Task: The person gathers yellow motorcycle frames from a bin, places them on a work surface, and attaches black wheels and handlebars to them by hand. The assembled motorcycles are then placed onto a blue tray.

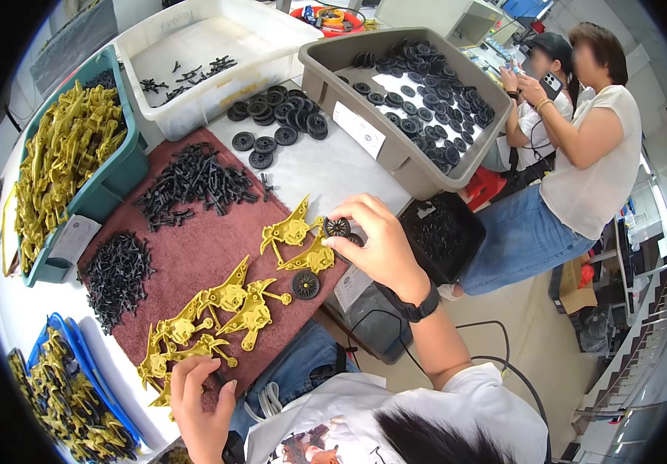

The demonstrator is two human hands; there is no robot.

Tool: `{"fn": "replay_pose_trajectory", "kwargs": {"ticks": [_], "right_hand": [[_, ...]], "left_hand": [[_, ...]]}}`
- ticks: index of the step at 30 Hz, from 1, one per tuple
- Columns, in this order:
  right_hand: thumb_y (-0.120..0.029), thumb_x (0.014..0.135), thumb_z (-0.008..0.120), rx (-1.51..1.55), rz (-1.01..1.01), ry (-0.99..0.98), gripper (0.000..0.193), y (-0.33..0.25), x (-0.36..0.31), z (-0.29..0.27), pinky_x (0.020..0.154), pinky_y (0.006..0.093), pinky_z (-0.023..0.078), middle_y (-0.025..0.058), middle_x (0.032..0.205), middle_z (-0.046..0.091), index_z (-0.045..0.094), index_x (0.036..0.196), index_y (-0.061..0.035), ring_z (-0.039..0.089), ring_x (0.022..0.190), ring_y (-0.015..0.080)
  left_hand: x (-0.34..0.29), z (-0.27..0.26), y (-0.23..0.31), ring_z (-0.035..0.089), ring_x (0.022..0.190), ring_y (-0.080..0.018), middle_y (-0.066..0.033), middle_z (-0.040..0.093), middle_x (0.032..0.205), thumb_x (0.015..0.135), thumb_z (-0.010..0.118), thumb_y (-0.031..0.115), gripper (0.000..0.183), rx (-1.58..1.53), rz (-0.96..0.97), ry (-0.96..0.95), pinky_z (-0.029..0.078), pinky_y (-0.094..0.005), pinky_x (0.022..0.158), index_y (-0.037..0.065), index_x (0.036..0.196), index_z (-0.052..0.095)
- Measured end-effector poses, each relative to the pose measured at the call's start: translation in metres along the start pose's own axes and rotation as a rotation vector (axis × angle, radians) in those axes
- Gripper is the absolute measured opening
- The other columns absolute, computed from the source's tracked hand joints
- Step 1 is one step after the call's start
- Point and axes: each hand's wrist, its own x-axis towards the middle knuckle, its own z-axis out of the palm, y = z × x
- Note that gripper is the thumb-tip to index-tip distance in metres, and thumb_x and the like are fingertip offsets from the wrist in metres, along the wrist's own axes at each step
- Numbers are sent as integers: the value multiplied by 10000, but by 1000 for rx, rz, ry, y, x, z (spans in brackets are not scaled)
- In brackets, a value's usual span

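A black toy wheel (337, 226) is pinched in my right hand (380, 243), at the right edge of the reddish towel (217, 174). Under and beside those fingers lie yellow plastic toy parts (291, 228), and another black wheel (305, 284) rests flat just below them. Part of one more dark wheel shows by my fingertips. My left hand (200, 406) is at the towel's near edge, fingers curved and apart, beside a row of yellow parts (252, 313). A small dark patch shows between its thumb and fingers; I cannot make out what it is.
Small black parts (194, 182) are heaped on the towel, with tinier ones (117, 274) leftward. Loose wheels (287, 116) lie behind. A grey bin (395, 155), white bin (171, 120), green bin (121, 174) and blue tray (105, 387) surround the work. Two people stand at right.
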Motion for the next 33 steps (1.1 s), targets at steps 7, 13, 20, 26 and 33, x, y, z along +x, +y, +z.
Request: {"fn": "replay_pose_trajectory", "kwargs": {"ticks": [7,13,20,26,33], "right_hand": [[-142,738,780,25,25,-3,288,1,-4,3,821,391,484,81,960,599,637,979,-71,585,952,295],[-141,739,779,37,8,-41,291,-3,-4,5,823,394,486,82,968,602,630,981,-79,585,958,298],[-154,744,780,32,-28,-45,297,-2,-5,6,829,394,490,82,986,609,626,989,-85,589,976,296],[-152,745,778,38,-29,-43,291,0,-5,3,831,394,492,86,988,609,629,985,-81,590,973,299],[-139,742,777,42,-26,-31,281,1,-11,1,818,388,492,90,983,611,637,978,-75,592,956,293]], "left_hand": [[10,17,-3,591,1002,-309,-145,601,1058,648,737,2,400,-77,234,-168,470,-377,888,16,1032,627],[11,26,-4,611,986,-328,-146,608,1071,660,740,-10,407,-31,228,-192,485,-380,871,22,1048,626],[14,27,-6,627,951,-331,-133,625,1055,671,764,22,387,7,195,-125,505,-396,814,37,1037,637],[16,26,1,587,970,-276,-133,594,1084,708,698,-38,355,1,102,-120,475,-334,828,7,1048,606],[17,24,-3,563,972,-270,-121,573,1079,736,682,-33,329,55,57,-32,458,-333,851,8,1051,595]]}}
